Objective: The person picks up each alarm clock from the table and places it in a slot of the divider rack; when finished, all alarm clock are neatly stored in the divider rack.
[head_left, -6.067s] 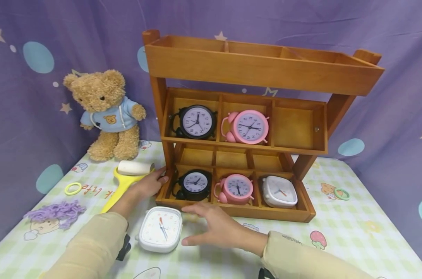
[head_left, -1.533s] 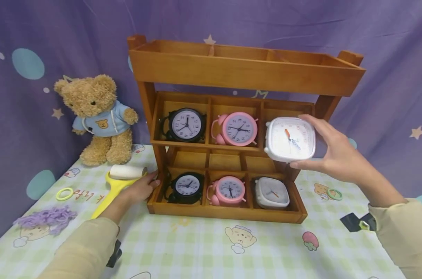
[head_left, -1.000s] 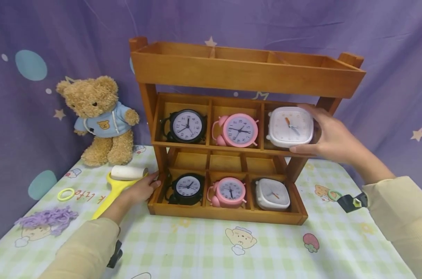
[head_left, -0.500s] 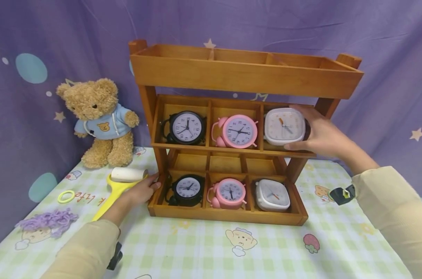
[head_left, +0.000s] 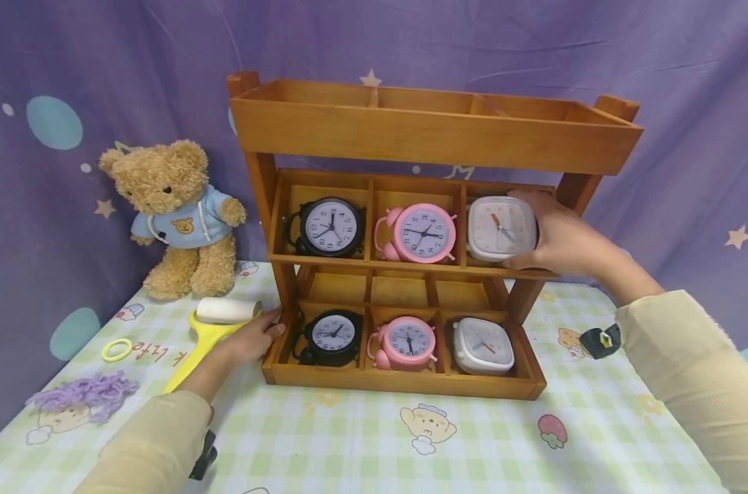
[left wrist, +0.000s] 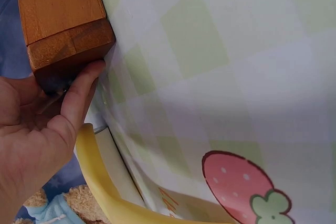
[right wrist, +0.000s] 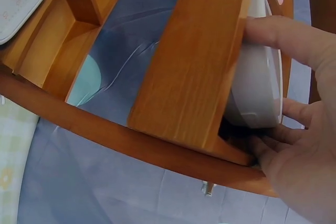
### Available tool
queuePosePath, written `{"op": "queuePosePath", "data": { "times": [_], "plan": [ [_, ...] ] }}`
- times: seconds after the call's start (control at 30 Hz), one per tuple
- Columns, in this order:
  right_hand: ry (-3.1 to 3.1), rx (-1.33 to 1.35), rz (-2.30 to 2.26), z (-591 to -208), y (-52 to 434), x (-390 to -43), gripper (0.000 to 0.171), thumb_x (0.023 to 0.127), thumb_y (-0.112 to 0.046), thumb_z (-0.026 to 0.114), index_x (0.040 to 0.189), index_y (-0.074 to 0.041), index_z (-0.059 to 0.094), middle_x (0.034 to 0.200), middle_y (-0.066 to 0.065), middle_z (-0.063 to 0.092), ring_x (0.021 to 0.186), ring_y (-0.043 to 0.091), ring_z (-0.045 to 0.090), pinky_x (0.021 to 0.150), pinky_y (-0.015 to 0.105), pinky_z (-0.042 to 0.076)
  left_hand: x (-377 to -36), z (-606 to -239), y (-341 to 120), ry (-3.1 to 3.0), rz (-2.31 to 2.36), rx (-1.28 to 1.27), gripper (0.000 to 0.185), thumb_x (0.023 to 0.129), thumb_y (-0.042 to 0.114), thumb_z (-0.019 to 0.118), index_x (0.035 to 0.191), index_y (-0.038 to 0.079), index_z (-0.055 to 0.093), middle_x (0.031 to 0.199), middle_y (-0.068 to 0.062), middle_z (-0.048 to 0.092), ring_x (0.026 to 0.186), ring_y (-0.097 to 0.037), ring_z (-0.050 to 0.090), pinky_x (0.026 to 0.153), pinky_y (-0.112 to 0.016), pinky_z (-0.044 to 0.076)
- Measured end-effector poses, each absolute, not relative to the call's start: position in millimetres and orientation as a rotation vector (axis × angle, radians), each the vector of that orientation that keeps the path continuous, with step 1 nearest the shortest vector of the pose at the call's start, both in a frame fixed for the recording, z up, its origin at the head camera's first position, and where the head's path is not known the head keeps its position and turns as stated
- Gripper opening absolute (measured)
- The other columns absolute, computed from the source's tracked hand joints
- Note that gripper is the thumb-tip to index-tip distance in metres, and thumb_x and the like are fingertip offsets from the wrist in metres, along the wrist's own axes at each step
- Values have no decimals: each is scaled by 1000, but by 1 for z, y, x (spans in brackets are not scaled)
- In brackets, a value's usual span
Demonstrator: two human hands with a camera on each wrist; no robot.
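Note:
My right hand (head_left: pixel 559 233) holds a white, square-faced alarm clock (head_left: pixel 500 230) inside the right-hand compartment of the wooden rack's middle tier. In the right wrist view, the thumb lies against the side of the clock (right wrist: pixel 254 82) near the compartment's front board, and the other fingers reach around its far side. My left hand (head_left: pixel 250 339) grips the lower left end of the wooden rack (head_left: pixel 405 384), its fingertips at the corner in the left wrist view. Black (head_left: pixel 331 226) and pink (head_left: pixel 425 233) alarm clocks fill the other two middle compartments.
The bottom tier holds black (head_left: pixel 333 336), pink (head_left: pixel 405 343) and white (head_left: pixel 484 345) clocks. Left of the rack are a yellow-handled lint roller (head_left: pixel 197 350), a teddy bear (head_left: pixel 189 219), a yellow-green ring (head_left: pixel 117 350) and purple yarn (head_left: pixel 90 394).
The right hand took the white clock from the table, carried it up and right, and set it back into the middle tier's right compartment. The left hand stays at the rack's end.

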State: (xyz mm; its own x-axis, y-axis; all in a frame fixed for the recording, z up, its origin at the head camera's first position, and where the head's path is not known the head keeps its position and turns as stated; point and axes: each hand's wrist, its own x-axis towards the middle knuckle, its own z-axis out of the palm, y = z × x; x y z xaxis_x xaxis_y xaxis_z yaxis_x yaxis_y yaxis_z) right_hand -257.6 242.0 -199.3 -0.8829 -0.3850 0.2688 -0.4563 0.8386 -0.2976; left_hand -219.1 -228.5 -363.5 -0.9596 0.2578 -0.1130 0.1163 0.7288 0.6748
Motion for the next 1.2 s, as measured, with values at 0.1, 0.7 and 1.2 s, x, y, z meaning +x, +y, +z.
{"op": "queuePosePath", "data": {
  "times": [0.1, 0.7, 1.2],
  "plan": [
    [-2830, 644, 520, -198, 242, -258, 108, 69, -20, 95, 153, 2, 32, 134, 27, 51, 116, 41, 53, 98, 61, 42, -219, -364, -229, 2728, 1059, 294, 54, 109, 9, 38, 151, -20, 20, 154, -46, 12, 144, -60, 7, 118, -65, 13],
    [-2879, 683, 544, -188, 246, -256, 109, 72, -27, 95, 153, 6, 30, 139, 28, 44, 121, 41, 47, 102, 58, 39, -218, -365, -228, 2715, 1073, 285, 54, 109, 10, 38, 151, -19, 19, 154, -46, 7, 144, -60, 6, 118, -65, 12],
    [-2947, 629, 584, -186, 245, -258, 110, 72, -31, 95, 152, 4, 28, 139, 27, 43, 122, 41, 46, 103, 59, 37, -219, -365, -228, 2723, 1071, 284, 54, 109, 10, 38, 151, -19, 20, 154, -46, 7, 144, -60, 0, 118, -65, 9]
  ]
}}
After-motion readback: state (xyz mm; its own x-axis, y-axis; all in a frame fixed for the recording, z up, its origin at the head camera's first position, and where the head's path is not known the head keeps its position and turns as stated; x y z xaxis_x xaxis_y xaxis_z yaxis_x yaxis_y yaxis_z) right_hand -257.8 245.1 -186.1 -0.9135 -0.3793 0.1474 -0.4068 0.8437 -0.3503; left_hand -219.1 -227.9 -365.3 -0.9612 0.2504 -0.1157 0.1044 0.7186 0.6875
